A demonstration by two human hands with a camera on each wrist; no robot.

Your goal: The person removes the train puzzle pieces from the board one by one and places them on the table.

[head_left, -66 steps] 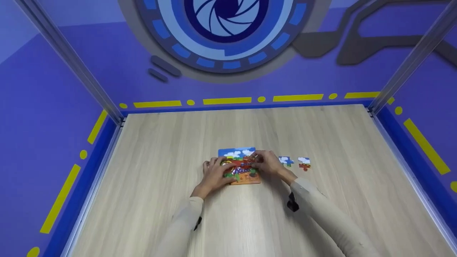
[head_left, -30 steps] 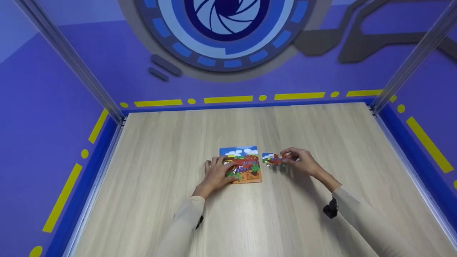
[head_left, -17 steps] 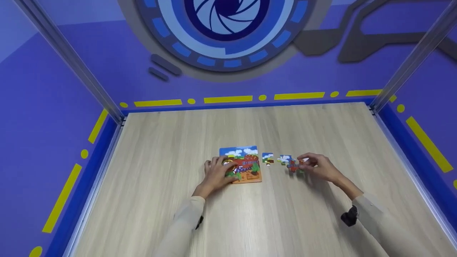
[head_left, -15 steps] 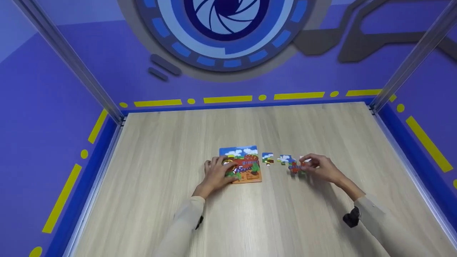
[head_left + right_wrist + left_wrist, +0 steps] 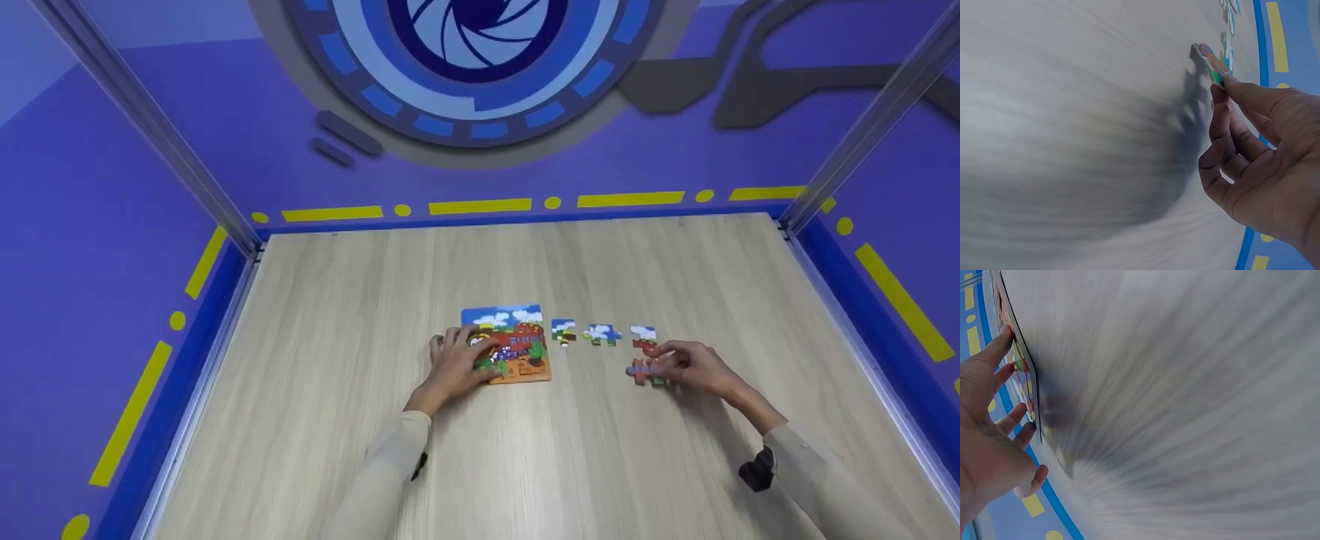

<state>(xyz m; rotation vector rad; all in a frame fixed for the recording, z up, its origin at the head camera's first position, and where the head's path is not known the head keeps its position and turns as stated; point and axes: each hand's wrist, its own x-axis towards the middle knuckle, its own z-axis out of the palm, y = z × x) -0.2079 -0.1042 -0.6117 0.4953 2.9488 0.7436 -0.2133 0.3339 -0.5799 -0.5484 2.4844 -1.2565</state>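
Fingers spread, your left hand [image 5: 453,367] presumably steadies the puzzle [image 5: 520,345]; your right hand [image 5: 703,369] pinches a red piece [image 5: 641,370] right of it.

Pair of long sleeves, pale beige, with dark fittings; two bare hands.
Left sleeve [image 5: 379,476]: plain, matte, cuff ending above the wrist; slim black piece [image 5: 420,466] at its inner edge, mostly hidden. Right sleeve [image 5: 829,480]: matching colour, lightly creased; chunky black fitting [image 5: 757,470] by the cuff, details too small to read. Left hand [image 5: 454,367] and right hand [image 5: 697,367]: five-fingered, uncovered to the forearm.
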